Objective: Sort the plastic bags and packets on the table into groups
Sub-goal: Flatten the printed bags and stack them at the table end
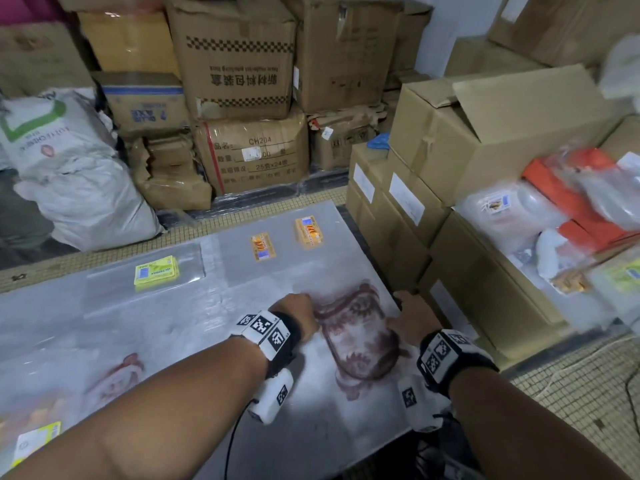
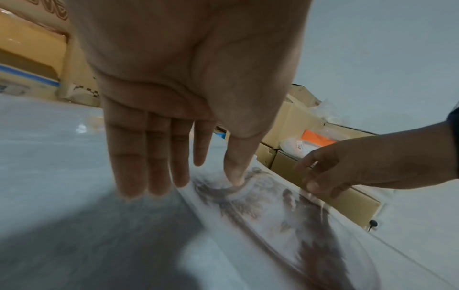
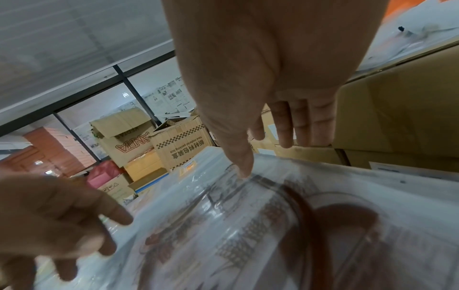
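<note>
Both hands sit flat-fingered on the maroon-printed plastic bag (image 1: 353,337), left hand (image 1: 296,315) and right hand (image 1: 414,320) flanking it, its long axis running away from me.

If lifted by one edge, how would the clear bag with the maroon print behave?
The bag is probably floppy: it is thin film and wrinkles under the left hand thumb. Likely light, since it lies nearly flat. Possibly slippery: its surface looks glossy beside the right hand.

Stacked cardboard boxes (image 1: 239,60) crowd a pale wall (image 1: 453,26) above small-tiled floor (image 1: 581,386).
</note>
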`<state>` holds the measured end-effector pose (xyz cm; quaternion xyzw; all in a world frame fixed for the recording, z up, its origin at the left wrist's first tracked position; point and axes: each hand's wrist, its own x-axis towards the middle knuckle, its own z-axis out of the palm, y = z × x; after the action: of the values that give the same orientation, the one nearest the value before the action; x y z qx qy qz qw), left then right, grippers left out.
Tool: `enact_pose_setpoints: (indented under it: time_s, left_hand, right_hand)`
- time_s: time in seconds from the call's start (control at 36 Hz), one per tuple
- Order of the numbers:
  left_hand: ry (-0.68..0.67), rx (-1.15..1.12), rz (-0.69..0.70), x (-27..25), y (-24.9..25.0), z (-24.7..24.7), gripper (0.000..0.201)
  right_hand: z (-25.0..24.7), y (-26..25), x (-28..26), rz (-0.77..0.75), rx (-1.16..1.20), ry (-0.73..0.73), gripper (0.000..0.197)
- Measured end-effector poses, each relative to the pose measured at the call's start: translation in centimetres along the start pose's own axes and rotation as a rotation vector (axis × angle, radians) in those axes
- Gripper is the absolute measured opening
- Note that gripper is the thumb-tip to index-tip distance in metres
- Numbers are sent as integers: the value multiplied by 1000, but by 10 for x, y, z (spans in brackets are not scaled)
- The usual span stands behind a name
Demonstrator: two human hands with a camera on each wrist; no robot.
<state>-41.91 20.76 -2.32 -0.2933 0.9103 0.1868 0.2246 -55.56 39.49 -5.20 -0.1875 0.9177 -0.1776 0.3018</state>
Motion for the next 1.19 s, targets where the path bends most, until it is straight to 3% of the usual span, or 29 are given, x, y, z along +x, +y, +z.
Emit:
enact_pose_setpoints:
  time_s: [0.31,0.44,0.69,0.89,1.03,1.19]
  left_hand:
    - [29,42,98,47,12,-5,85]
    - [5,68,106,60,17,3,98]
    - [32,153,111,70,20,15,89]
    - [111,167,152,76,20,8,93]
    - [22,171,167,76,18,5,81]
    - [98,238,185,77,15,10,73]
  right_hand:
    - [18,12,-3,114,-180,-9,82]
    - [25,20,-7,108,-150,-27,75]
    - [28,21,-16,91,-59,3,62]
    - [30,23,-26,164,-50,47,80]
    - [35,25,-36,274,-69,44,83]
    - [44,27,-45,325,-20,128,75]
